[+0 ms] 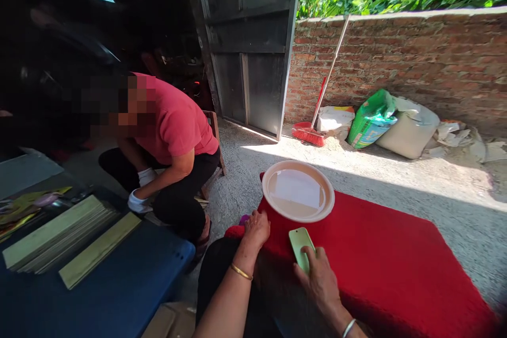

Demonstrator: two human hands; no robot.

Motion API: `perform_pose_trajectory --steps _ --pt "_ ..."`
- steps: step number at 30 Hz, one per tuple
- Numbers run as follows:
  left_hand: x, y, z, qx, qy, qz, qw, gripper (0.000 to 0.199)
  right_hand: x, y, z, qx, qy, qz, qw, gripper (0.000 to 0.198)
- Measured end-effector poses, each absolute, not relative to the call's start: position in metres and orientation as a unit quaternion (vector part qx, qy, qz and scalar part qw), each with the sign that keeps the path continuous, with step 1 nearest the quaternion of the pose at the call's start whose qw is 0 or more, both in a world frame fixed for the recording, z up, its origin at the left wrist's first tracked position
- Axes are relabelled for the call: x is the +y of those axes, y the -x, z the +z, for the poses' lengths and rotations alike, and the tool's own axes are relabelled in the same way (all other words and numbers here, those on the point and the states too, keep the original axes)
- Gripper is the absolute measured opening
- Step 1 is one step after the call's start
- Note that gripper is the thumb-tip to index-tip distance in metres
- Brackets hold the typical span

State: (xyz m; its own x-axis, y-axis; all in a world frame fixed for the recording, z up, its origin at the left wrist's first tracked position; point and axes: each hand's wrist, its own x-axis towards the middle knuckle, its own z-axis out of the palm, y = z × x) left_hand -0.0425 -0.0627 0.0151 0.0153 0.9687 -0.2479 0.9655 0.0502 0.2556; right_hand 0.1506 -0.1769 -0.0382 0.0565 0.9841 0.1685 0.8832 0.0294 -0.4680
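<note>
My right hand is closed around a pale green, flat, rounded slab with a small hole near its far end. It holds this against the red cloth, which is spread over a table-like surface. My left hand is at the cloth's left edge, its fingers curled down over the fabric; the fingertips are hidden. Just beyond both hands stands a round, pale basin with clear liquid in it. A bit of something purple shows beside my left hand.
To the left, a blue table carries a stack of pale strips and one separate strip. A person in a pink shirt bends forward there, wearing white gloves. Behind are a metal door, a broom, a red dustpan, sacks and a brick wall.
</note>
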Motion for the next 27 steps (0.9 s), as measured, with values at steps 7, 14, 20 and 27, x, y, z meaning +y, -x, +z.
perform_pose_trajectory --steps 7,14,20,27 --pt "-0.066 0.041 0.02 0.701 -0.692 0.002 0.171 0.035 -0.197 -0.16 -0.041 -0.686 0.61 0.202 0.34 0.024" --pt "-0.064 0.038 0.016 0.707 -0.684 -0.007 0.177 0.037 -0.216 -0.236 -0.055 -0.543 0.754 0.103 0.355 0.038" --pt "-0.06 0.045 0.012 0.703 -0.691 -0.019 0.168 0.036 -0.236 -0.161 -0.045 -0.728 0.585 0.243 0.264 0.028" --pt "-0.046 0.047 -0.013 0.722 -0.673 0.001 0.16 0.038 -0.254 -0.35 -0.036 -0.449 0.812 -0.011 0.372 0.065"
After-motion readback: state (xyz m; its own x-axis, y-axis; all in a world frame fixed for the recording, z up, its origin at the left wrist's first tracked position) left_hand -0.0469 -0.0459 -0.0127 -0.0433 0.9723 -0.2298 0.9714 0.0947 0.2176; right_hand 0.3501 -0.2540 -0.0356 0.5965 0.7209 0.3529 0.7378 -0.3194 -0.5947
